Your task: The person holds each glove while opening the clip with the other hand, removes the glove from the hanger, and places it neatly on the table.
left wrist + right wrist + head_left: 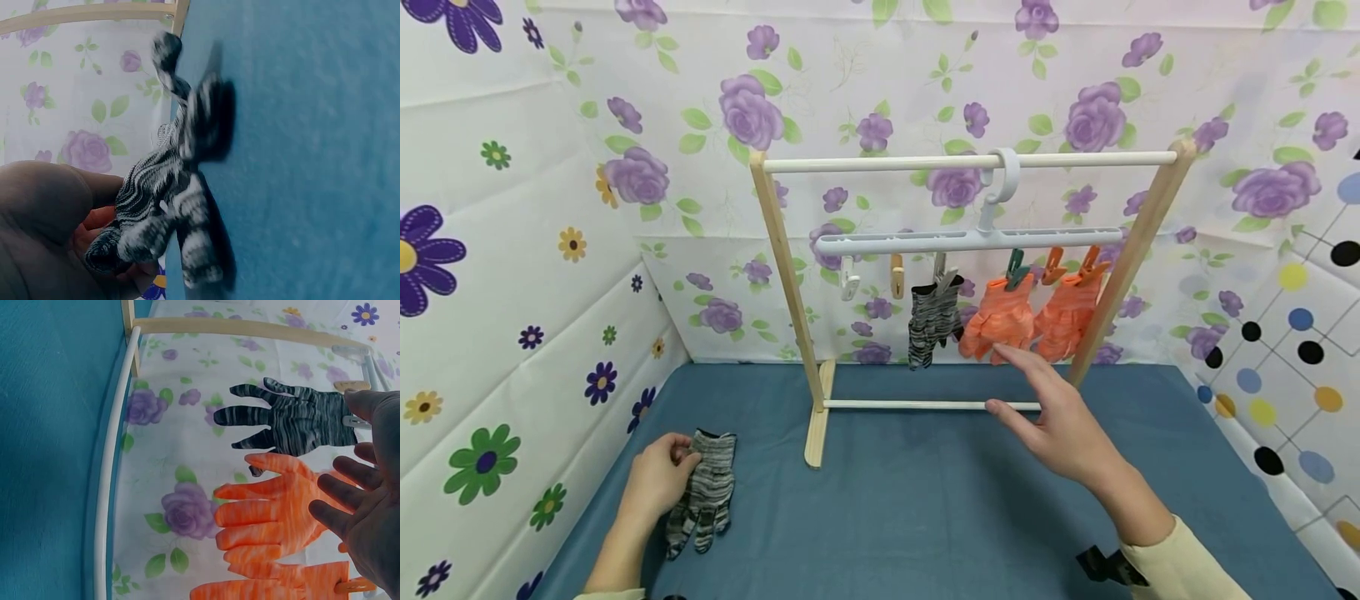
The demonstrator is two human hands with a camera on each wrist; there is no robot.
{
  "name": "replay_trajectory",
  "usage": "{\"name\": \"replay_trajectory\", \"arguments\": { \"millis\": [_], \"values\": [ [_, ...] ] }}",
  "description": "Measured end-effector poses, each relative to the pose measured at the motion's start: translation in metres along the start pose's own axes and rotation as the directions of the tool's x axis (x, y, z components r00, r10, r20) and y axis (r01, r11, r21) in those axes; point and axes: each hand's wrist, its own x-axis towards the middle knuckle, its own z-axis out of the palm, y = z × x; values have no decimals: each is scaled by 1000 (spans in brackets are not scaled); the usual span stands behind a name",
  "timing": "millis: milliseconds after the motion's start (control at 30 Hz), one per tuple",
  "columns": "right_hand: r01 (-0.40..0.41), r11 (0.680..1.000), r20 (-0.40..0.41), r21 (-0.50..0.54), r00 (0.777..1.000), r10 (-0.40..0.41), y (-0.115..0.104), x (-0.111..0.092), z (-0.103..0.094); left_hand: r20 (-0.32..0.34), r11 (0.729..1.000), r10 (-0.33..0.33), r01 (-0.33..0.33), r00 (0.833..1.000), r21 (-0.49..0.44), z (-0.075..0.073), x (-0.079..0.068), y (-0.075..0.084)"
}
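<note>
At the left of the head view, my left hand (pixel 658 477) pinches a black-and-grey knitted glove (pixel 713 475) near its cuff. In the left wrist view the fingers of that glove (pixel 200 219) dangle close to the blue cloth. My right hand (pixel 1060 417) is raised in front of the rack with fingers extended, holding nothing. Behind it two orange gloves (pixel 1003 310) and a matching black-and-grey glove (pixel 934 321) hang from clothespins on a pale hanger (pixel 962 242). The right wrist view shows the right hand (pixel 369 500) apart from the hanging black-and-grey glove (pixel 294 419).
The hanger hooks over the top rod of a wooden rack (pixel 887 164). A white clothespin (pixel 848 279) and a wooden clothespin (pixel 897 277) hang on its left part with nothing clipped. Blue cloth (pixel 887 508) covers the table, with flowered sheets behind. A black object (pixel 1108 567) lies by the right sleeve.
</note>
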Motion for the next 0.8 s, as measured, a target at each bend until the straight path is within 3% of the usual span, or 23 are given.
{"name": "replay_trajectory", "arguments": {
  "millis": [300, 800],
  "values": [
    [-12, 1000, -18, -15, 1000, 12, 4, -3, -6, 22, 999, -12, 11, 1000, 49, 1, 4, -10],
    [7, 999, -44, -37, 999, -8, 4, -1, -17, 50, 990, -67, 60, 996, 128, -5, 7, -12]
  ]
}}
